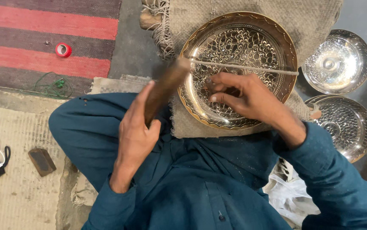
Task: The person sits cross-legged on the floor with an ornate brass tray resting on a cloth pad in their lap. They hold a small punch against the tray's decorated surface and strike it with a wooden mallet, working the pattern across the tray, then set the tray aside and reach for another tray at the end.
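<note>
So there's this round brass plate (239, 70), shiny gold, covered edge to edge in engraved floral scrollwork with a patterned rim. It sits tilted on a coarse burlap cloth (303, 21), filling most of the cloth's middle. A dark wooden-handled tool (164, 89) lies slanted at the plate's left rim, and a thin pale rod (251, 68) runs across the plate's face to its right rim.
</note>
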`<state>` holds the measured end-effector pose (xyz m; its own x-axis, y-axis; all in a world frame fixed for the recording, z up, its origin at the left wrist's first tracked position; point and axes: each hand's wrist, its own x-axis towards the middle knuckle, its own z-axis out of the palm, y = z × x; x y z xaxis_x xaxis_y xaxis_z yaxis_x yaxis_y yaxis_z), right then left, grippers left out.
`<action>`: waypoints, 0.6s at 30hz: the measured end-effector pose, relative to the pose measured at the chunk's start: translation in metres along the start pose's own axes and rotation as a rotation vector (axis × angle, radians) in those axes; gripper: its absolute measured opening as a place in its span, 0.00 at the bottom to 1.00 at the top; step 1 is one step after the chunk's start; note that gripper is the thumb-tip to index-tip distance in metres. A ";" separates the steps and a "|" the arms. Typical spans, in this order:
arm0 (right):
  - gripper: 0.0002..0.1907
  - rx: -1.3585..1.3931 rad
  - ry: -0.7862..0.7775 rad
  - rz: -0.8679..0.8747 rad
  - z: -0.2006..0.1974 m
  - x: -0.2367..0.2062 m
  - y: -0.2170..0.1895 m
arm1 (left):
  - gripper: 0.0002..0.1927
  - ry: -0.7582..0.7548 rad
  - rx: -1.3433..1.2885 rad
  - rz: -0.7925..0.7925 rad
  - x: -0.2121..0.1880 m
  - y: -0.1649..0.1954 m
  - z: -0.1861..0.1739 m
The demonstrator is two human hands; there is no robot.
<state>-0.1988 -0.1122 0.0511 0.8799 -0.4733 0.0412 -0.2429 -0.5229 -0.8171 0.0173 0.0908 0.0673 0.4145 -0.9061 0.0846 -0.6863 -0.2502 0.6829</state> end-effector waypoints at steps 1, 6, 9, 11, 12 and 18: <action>0.17 0.006 -0.001 -0.028 0.000 0.000 0.001 | 0.42 -0.009 -0.155 -0.081 0.002 0.001 0.000; 0.16 -0.005 -0.012 -0.011 -0.001 0.000 0.002 | 0.45 -0.036 0.227 0.192 0.008 0.002 -0.004; 0.17 0.015 -0.006 -0.050 -0.001 -0.002 0.003 | 0.45 0.020 0.070 0.218 0.008 0.003 -0.003; 0.16 0.016 -0.022 -0.023 0.000 -0.002 0.005 | 0.46 0.005 0.406 0.217 0.007 0.003 -0.003; 0.16 0.015 -0.031 -0.013 0.000 -0.002 0.006 | 0.46 0.020 0.281 0.236 0.006 0.003 -0.003; 0.15 0.048 -0.049 -0.013 -0.001 -0.001 0.009 | 0.45 0.038 0.303 0.238 0.007 0.006 -0.002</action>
<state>-0.2017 -0.1168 0.0443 0.9021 -0.4309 0.0244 -0.2127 -0.4930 -0.8436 0.0178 0.0836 0.0732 0.2406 -0.9392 0.2451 -0.9089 -0.1294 0.3963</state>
